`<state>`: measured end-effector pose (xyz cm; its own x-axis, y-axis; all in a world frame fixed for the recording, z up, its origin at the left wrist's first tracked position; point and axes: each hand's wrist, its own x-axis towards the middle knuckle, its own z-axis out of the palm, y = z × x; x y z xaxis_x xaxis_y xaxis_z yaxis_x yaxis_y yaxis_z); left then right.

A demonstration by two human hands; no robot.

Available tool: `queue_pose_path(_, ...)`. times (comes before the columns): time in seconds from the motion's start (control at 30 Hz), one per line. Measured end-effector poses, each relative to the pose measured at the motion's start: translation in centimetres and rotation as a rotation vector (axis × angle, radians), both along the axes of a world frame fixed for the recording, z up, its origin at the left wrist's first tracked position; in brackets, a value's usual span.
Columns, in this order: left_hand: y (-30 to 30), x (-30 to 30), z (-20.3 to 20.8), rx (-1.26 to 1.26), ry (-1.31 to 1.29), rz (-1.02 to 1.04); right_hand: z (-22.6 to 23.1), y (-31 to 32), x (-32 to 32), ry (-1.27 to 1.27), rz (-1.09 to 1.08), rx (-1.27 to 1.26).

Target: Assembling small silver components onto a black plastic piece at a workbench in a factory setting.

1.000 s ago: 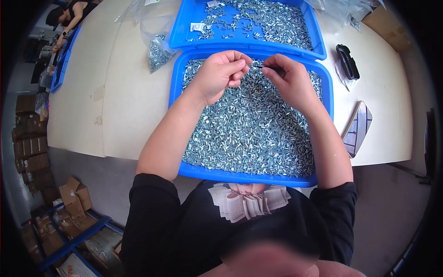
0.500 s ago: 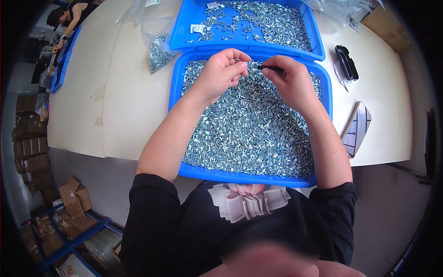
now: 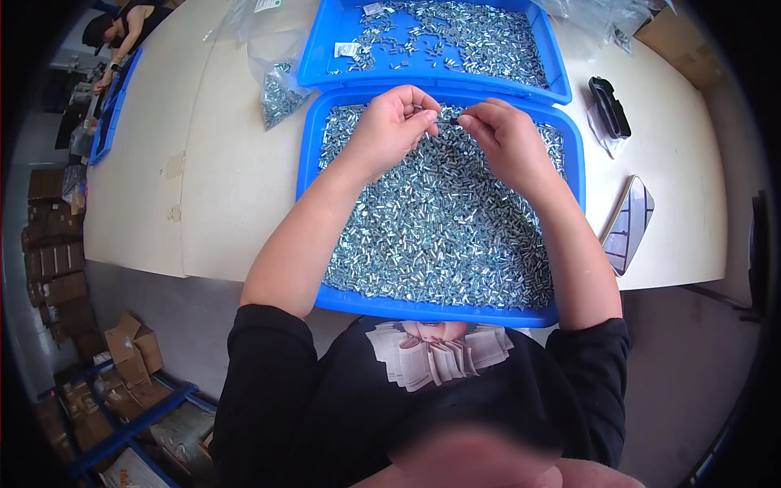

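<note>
Above the far half of a blue bin [image 3: 443, 307] filled with small silvery metal cylinders [image 3: 439, 220], my two hands nearly meet. The thumb and fingers of my left hand [image 3: 394, 126] pinch something tiny, mostly hidden by the fingertips. My right hand [image 3: 508, 142] grips a slim black tool [image 3: 451, 121] between thumb and forefinger. Its thin end points left and reaches the left fingertips; whether it enters the pinched thing is too small to tell.
Behind stands a second blue bin [image 3: 431, 84] with scattered cylinders. Left of it lies a clear bag of cylinders [image 3: 281, 98]. To the right are an open black case [image 3: 610, 110] and a phone [image 3: 629, 226]. Another person [image 3: 130, 28] works at the far left.
My right hand has turned slightly, and the black tool now points at the left fingertips, closing the gap between them. My left hand has barely moved.
</note>
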<state>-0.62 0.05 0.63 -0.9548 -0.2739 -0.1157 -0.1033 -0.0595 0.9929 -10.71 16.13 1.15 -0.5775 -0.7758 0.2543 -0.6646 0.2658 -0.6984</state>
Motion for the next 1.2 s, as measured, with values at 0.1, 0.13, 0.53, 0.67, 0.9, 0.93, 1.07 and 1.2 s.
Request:
queue_pose_path(0.1,-0.1,-0.1,-0.2,-0.022,0.036,0.012,0.4,-0.2,0.4,-0.070,-0.055,0.084)
queue_pose_path(0.13,-0.1,-0.1,-0.2,-0.023,0.039,0.013,0.6,-0.3,0.4,-0.172,-0.083,0.120)
queue_pose_path(0.53,-0.3,-0.3,-0.5,-0.166,0.048,0.004,-0.1,-0.3,-0.1,-0.209,-0.046,0.096)
queue_pose_path(0.67,-0.8,-0.1,-0.9,-0.141,-0.067,0.018,0.1,-0.2,0.2,-0.211,-0.043,0.052)
queue_pose_path(0.9,0.3,-0.1,-0.9,-0.358,0.041,0.038,0.2,-0.1,0.0,-0.159,-0.054,0.060)
queue_pose_path(0.93,0.2,-0.1,-0.7,-0.359,0.043,0.037,0.2,-0.1,0.0,-0.157,-0.058,0.073)
queue_pose_path(1.07,-0.1,0.1,-0.6,-0.286,-0.048,0.027,0.4,-0.2,0.1,-0.168,-0.047,0.067)
queue_pose_path(1.2,0.2,0.1,-0.4,-0.316,-0.005,0.043,0.0,-0.2,0.3,-0.232,-0.051,0.001)
